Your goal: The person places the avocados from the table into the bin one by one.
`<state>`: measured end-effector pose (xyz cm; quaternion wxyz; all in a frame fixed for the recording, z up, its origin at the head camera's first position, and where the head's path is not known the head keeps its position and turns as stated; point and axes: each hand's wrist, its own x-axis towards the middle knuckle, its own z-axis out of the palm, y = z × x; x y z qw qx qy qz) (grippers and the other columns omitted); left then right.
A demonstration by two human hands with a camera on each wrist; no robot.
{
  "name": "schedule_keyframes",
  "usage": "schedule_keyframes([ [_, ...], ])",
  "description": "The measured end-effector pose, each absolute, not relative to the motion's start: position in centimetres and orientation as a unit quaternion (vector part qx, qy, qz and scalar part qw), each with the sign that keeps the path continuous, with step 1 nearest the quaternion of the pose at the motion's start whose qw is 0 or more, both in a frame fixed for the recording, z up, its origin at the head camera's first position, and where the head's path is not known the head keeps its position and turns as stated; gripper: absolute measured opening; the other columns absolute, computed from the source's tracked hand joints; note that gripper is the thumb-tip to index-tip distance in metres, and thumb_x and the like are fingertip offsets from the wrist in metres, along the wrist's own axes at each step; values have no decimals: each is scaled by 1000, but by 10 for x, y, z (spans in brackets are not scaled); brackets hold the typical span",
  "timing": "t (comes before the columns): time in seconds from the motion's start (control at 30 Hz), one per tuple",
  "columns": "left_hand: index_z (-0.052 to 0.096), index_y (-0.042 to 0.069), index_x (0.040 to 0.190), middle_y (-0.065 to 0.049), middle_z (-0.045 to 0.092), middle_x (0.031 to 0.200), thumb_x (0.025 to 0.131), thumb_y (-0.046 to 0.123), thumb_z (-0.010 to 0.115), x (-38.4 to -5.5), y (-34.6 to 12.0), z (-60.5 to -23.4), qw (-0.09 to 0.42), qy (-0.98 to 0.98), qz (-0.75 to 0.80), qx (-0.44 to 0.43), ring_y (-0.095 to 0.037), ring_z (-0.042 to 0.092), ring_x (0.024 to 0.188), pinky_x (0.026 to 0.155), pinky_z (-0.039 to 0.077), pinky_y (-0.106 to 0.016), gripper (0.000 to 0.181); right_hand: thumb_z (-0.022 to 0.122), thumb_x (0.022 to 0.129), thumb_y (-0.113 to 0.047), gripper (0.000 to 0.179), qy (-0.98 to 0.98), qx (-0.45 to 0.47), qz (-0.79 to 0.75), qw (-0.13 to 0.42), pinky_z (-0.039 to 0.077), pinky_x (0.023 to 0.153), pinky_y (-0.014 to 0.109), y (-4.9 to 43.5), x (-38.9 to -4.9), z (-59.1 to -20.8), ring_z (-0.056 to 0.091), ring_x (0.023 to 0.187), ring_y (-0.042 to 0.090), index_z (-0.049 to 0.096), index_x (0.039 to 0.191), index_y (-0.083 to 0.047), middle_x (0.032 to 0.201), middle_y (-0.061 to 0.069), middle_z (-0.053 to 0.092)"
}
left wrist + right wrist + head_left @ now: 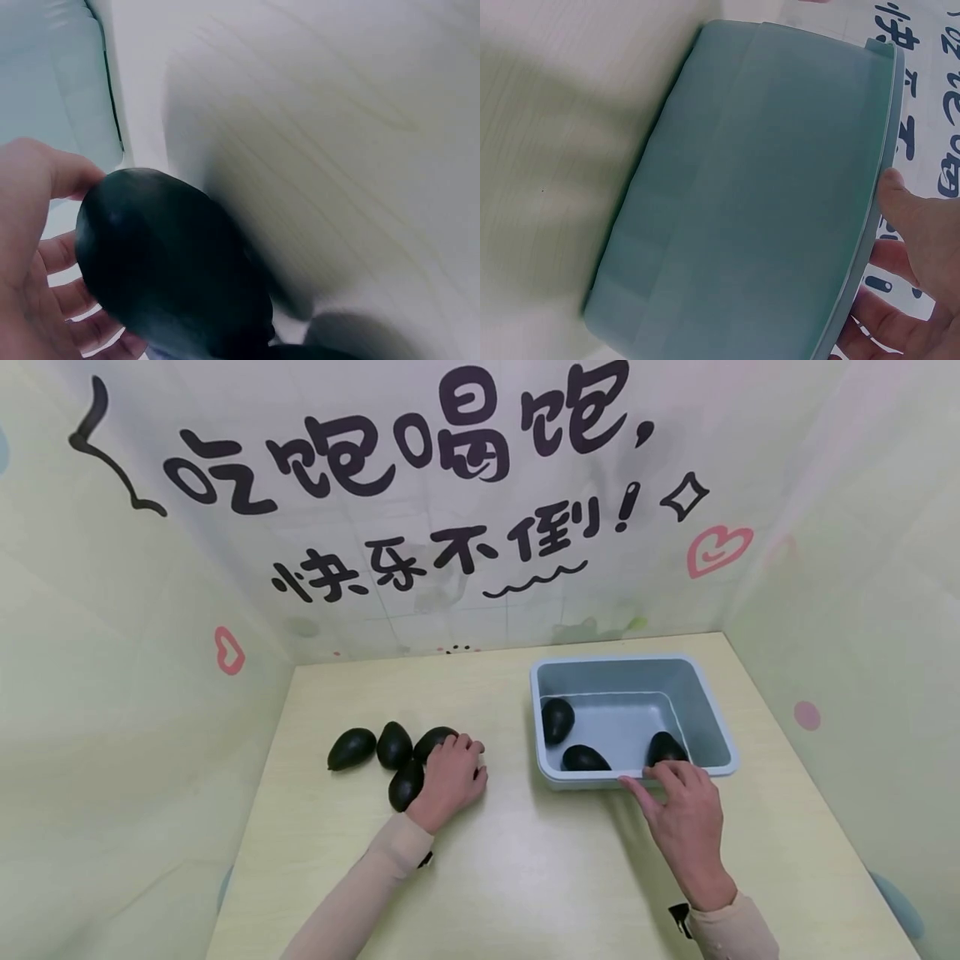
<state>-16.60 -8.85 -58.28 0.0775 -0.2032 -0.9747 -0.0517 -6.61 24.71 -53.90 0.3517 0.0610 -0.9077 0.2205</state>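
Note:
Several dark avocados lie grouped on the left of the table, among them one avocado at the outer left and another avocado beside it. My left hand is at the right of this group, its thumb and fingers round an avocado that the left wrist view shows close up; the head view mostly hides it. On the right stands a light blue plastic tub with three avocados in it. My right hand grips its front rim, thumb outside and fingers over the edge, close to one avocado inside.
The pale wooden table is enclosed by a printed cloth backdrop behind and at both sides. The tub stands near the back right, close to the rear cloth. A black strap piece shows at the right wrist.

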Motion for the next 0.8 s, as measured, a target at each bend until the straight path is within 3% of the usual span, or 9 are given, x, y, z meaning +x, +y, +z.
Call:
schedule_keyframes([
  [0.37,75,12,118,-11,71,116,92,45,78,-153,-104,-579,61,-976,-49,-202,-31,65,104,82,58,-44,43,48,99,-73,79,-909,58,223,348,51,78,55,246,-67,-537,65,87,44,72,83,0,88,20,66],
  [0.8,71,13,127,-12,66,124,88,58,77,-144,-113,-574,-34,-981,-44,-185,-34,61,113,85,58,-50,60,46,99,-74,80,-912,57,219,342,51,78,55,246,-67,-536,66,86,44,72,83,0,87,19,66],
])
